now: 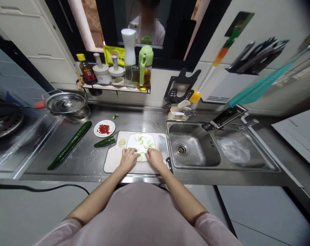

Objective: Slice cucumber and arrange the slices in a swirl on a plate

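A white plate (134, 141) lies on the cutting board (113, 160), bearing fanned groups of thin cucumber slices (139, 138). My left hand (129, 159) is over the plate's lower left edge, its fingertips closed at a cucumber slice. At the lower right edge, my right hand (155, 159) has its fingers curled together; whatever they may hold is hidden. A few loose cucumber slices (122, 142) sit on the board to the left. On the board's right side lies a kitchen knife (163, 145), its black handle towards me.
Left of the board are a cut cucumber piece (105, 141), a small plate (96, 131) of chopped red bits, a whole cucumber (71, 145) and a lidded steel pot (67, 104). A double sink (193, 164) with a faucet (224, 118) is right. Bottles stand on a rack (119, 87) behind.
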A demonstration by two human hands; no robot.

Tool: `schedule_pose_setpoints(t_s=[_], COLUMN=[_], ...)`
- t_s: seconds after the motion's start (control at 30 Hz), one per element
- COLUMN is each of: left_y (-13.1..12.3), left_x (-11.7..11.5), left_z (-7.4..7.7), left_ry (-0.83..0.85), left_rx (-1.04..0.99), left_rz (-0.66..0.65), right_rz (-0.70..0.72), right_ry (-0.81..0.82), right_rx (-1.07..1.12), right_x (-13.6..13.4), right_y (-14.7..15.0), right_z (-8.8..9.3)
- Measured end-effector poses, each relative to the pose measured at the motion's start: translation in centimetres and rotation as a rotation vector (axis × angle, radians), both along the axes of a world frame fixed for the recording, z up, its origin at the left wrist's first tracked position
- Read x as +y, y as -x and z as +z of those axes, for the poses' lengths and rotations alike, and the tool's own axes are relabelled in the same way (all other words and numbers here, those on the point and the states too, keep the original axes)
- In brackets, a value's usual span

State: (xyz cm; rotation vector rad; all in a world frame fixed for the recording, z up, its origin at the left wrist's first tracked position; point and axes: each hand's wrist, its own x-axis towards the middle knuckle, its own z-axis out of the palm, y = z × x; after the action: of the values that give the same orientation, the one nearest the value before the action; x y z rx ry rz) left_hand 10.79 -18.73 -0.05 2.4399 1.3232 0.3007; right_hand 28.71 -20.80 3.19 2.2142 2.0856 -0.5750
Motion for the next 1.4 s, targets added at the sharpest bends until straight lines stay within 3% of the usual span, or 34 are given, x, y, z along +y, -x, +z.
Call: schedule_pose_setpoints(t_s=[0.2,0.4,0.67,1.0,1.4], left_y=[-0.2,0.4,3.7,4.8,4.5], left_x=[0.0,0.1,2.0,4.5,5.4], left_z=[0.5,0.9,0.1,-0.7,-1.5], left_ry=[0.078,0.088,0.024,0.142,0.091], left_rx=[-0.09,-0.144,-0.071,0.073,0.002], left_rz=[0.23,0.4,0.673,0.669,0.634], right_rz=[-0.163,-0.277,-0.334,-0.321,-0.282], right_ry=[-0.087,-0.196,-0.255,-0.286,-0.267], right_rx=[0.108,0.211,0.277,0.372,0.427], right_x=[-1.0,-2.5,-3.1,-2.6,-0.9], right_y=[-2.1,-3.7,-3.7,-3.4,-3.2], right_z=[0.4,-0.2,-0.9,-1.4,-1.1])
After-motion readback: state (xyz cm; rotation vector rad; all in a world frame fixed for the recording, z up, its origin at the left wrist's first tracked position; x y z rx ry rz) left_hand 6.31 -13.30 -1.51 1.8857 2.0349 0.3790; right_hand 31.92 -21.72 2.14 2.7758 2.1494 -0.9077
